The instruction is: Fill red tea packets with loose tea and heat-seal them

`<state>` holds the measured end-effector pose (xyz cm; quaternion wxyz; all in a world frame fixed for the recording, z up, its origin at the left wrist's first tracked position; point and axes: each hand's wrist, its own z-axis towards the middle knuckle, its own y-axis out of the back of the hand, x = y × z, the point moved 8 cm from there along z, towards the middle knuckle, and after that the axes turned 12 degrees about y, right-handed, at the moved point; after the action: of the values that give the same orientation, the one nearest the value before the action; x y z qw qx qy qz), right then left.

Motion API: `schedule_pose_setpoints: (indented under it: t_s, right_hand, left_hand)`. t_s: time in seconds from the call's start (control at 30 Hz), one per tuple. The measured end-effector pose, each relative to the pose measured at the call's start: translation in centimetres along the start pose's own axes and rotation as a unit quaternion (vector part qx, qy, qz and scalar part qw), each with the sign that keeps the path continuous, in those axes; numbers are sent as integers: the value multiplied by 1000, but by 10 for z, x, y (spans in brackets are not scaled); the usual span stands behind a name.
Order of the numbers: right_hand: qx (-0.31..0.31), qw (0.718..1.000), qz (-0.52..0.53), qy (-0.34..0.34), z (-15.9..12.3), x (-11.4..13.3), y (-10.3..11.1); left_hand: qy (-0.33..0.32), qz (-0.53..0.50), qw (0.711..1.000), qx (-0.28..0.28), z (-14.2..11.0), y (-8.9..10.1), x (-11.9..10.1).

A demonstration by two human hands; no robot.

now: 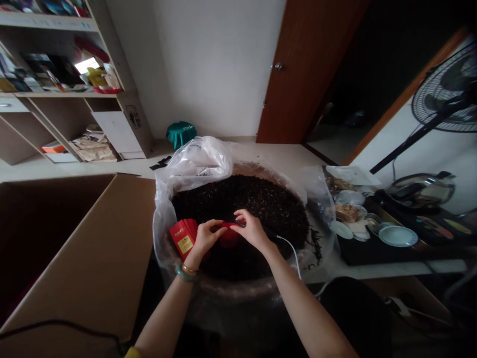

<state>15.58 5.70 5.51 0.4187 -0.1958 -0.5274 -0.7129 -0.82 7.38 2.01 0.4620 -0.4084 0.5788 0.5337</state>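
A small red packet hangs upright between my hands, above a heap of dark dried leaves, probably tea. My left hand pinches the left end of its top edge. At the right end, my right hand pinches the same edge, with some fingers raised. A stack of red packets with gold labels leans at the left rim of the round container, just left of my left hand. Clear plastic sheeting lines the container. Whatever is inside the packet is hidden.
An open cardboard box stands at the left. On the right, a low dark table holds a pale dish, small containers and a glass-lidded pot. A white cable crosses the container's right side. A fan stands farther right.
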Motion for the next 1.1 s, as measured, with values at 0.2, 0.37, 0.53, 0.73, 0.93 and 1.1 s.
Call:
schedule_pose_setpoints:
  t_s: [0.2,0.37,0.53,0.73,0.93,1.1]
  right_hand:
    - [8,989,134,-64,-2,-16,-9]
    - [-8,985,155,-77,0,-14,-10]
    - [20,983,173,-61,0,-11,-18]
    - [-22,988,147,-32,0,-5,-19]
    - [-47,994,101,-16,0,-10,-14]
    - [4,962,-261,-77,-15,-46,16]
  left_hand:
    - [37,-83,996,26,3,0,3]
    - [59,-93,992,60,1,-3,1]
    - [69,-60,992,85,1,-7,1]
    - [109,-114,976,150,-8,-18,-4]
    - [192,-155,945,215,-15,-30,8]
    - [186,-169,950,184,-10,-26,11]
